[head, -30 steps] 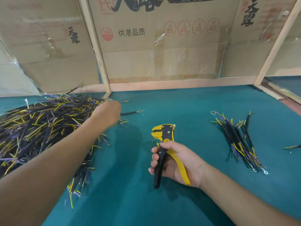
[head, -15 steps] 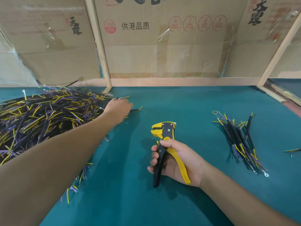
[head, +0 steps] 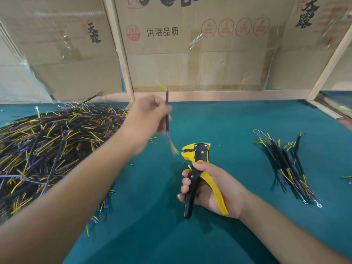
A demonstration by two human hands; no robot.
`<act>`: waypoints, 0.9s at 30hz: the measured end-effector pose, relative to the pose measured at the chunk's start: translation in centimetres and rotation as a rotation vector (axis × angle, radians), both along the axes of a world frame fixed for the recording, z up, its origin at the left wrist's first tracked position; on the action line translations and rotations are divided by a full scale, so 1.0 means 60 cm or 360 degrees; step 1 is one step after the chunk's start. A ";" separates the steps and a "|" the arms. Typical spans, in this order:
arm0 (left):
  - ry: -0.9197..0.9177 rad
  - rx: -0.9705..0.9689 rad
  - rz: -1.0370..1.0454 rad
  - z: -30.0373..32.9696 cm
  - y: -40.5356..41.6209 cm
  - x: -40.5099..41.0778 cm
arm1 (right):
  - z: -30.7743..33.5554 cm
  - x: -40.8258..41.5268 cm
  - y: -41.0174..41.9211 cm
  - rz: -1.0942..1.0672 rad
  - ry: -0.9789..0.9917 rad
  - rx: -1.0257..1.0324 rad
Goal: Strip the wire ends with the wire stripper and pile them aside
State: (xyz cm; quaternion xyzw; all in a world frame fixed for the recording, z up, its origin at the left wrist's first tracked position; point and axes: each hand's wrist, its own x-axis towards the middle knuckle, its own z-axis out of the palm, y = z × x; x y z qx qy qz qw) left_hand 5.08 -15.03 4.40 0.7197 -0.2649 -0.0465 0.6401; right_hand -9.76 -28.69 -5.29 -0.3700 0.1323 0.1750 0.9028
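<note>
I'm looking at the big unstripped pile (head: 47, 149) sprawling on the left of the green mat (head: 228, 130), w/ the small done pile (head: 287, 168) lying well apart on the right. My left hand (head: 146, 119) is pinching one wire (head: 167, 111) upright in the air, its lower end hanging just beside the stripper (head: 198, 164). Right hand (head: 207, 189) is wrapping the handles, tool mouth looking open. Imo feed that lower end squarely into the mouth b4 squeezing, not too deep.

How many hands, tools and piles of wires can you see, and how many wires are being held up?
Hands: 2, left hand and right hand
Wire strippers: 1
Wire piles: 2, big pile and small pile
Held wire: 1
Total: 6
</note>
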 end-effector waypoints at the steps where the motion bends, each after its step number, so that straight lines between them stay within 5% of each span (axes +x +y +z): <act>1: 0.0096 0.0016 -0.0098 -0.022 0.012 -0.029 | 0.001 0.000 0.001 0.0000 -0.0004 0.0001; 7: 0.0393 0.0012 -0.0240 -0.118 0.051 -0.109 | 0.002 0.001 0.003 0.0041 -0.0035 -0.0064; 17: -0.0086 0.0276 -0.0156 -0.128 0.064 -0.110 | -0.024 0.014 -0.008 0.0097 -0.0082 -0.0003; 27: 0.0017 0.0229 -0.0215 -0.128 0.072 -0.105 | -0.032 0.019 -0.009 0.0090 -0.0076 0.0012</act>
